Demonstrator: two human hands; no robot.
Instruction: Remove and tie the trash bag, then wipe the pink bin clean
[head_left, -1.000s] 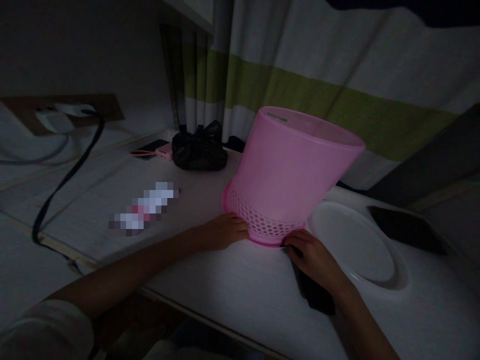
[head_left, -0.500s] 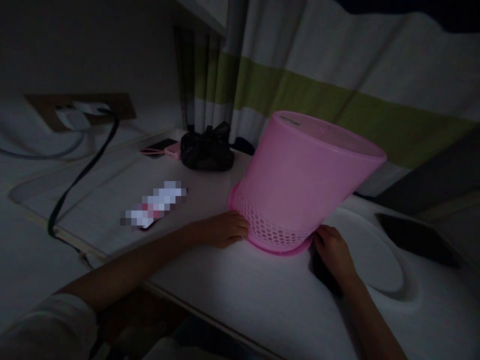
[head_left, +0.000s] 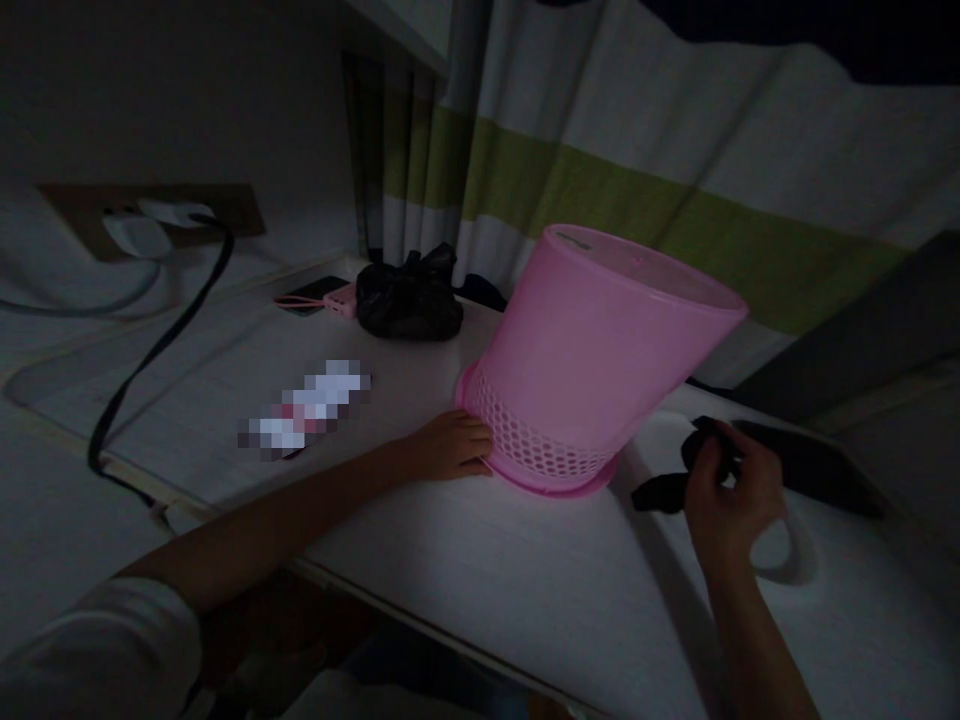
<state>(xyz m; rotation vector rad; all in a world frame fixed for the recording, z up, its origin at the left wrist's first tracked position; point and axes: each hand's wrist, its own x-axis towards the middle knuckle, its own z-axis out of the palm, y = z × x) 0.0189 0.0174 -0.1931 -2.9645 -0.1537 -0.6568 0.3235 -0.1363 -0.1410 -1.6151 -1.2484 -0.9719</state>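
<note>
A pink plastic wastebasket [head_left: 592,350] stands upside down on the white table, its base up and its perforated band and rim at the bottom. My left hand [head_left: 454,445] grips the rim at the left, fingers curled over the edge. To the right of the wastebasket, my right hand [head_left: 739,490] is closed around a crumpled, limp black plastic bag [head_left: 664,493], raised a little above the tabletop. One end of the bag droops to the left of the fingers; part of it is hidden in the hand.
A lit phone [head_left: 304,410] lies left on the table [head_left: 420,560]. Behind it are a knotted black bag [head_left: 409,297], a pink power bank [head_left: 341,299] and a dark flat device [head_left: 315,292]. A black cable [head_left: 154,345] hangs from the wall socket. A dark flat panel [head_left: 817,465] lies at right.
My right hand has left the wastebasket's rim and moved right and up, lifting the black plastic bag. My left hand stays on the rim.
</note>
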